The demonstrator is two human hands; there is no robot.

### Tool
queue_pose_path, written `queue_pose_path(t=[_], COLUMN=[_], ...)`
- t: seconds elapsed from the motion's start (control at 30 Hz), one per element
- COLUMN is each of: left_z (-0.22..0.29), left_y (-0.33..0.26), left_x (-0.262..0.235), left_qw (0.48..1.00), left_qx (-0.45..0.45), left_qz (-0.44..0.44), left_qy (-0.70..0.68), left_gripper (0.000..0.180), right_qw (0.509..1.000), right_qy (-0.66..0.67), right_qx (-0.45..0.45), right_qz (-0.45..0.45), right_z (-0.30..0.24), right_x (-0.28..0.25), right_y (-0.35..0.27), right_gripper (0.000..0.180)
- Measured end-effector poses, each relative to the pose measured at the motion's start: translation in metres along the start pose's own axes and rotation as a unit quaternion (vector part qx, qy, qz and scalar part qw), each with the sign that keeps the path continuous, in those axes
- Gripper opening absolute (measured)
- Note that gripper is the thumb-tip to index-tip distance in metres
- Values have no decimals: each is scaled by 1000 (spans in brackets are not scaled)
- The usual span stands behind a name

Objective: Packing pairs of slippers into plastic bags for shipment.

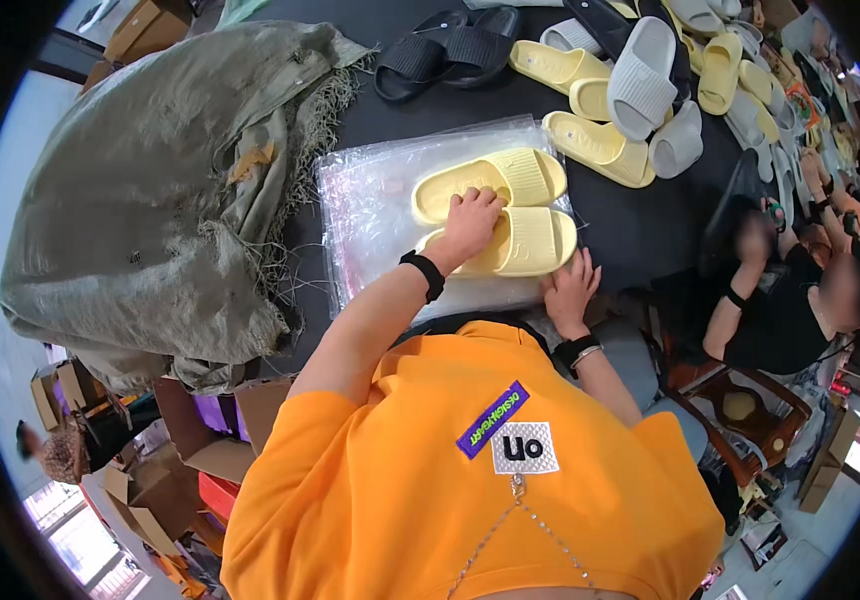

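A pair of pale yellow slide slippers (542, 243) lies side by side on a stack of clear plastic bags (370, 205), toes pointing right. My left hand (472, 225) reaches over the near slipper, its curled fingers gripping the inner edges where the two slippers meet. The thumb is hidden. Close to the toe of the near slipper, my right hand (572, 292) rests at the right edge of the bags with its fingers apart. It holds nothing that I can see.
Loose yellow, grey and black slippers (640, 80) pile up at the far right of the dark table (615, 225). A black pair (450, 50) lies at the back. Grey-green frayed cloth (170, 190) covers a bulky heap on the left. Co-workers (800, 300) sit on the right.
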State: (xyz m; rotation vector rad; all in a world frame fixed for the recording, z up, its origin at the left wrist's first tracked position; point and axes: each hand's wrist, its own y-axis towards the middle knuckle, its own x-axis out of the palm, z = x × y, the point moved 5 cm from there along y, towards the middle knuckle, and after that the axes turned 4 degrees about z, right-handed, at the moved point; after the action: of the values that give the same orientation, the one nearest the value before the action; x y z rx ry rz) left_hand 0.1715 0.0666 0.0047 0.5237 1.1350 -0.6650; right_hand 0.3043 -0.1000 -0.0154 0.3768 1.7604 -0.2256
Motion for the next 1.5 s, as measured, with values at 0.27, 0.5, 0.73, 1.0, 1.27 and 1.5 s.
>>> queue_pose_path(t=[0.27, 0.5, 0.73, 1.0, 1.27, 1.5], left_z=[21, -12, -122, -151, -59, -89], left_y=[20, 23, -10, -44, -105, -116], left_x=[-28, -2, -34, -97, -41, -50], left_qw=[998, 997, 980, 969, 994, 994], left_qx=[13, 1, -107, -167, -28, -18], left_qz=[67, 61, 103, 116, 82, 96], left_qy=[10, 53, 135, 142, 71, 39], left_gripper=[24, 22, 25, 24, 19, 21], right_qw=[992, 994, 992, 994, 993, 993], right_qy=[-3, 2, -6, -10, -31, -17], right_qx=[-128, -94, -88, -96, -107, -97], right_qz=[15, -55, -84, -58, -40, -61], right_z=[-22, -26, -23, -24, -23, -20], right_x=[4, 13, 20, 21, 26, 24], right_y=[15, 14, 12, 13, 11, 8], right_gripper=[51, 66, 82, 82, 84, 83])
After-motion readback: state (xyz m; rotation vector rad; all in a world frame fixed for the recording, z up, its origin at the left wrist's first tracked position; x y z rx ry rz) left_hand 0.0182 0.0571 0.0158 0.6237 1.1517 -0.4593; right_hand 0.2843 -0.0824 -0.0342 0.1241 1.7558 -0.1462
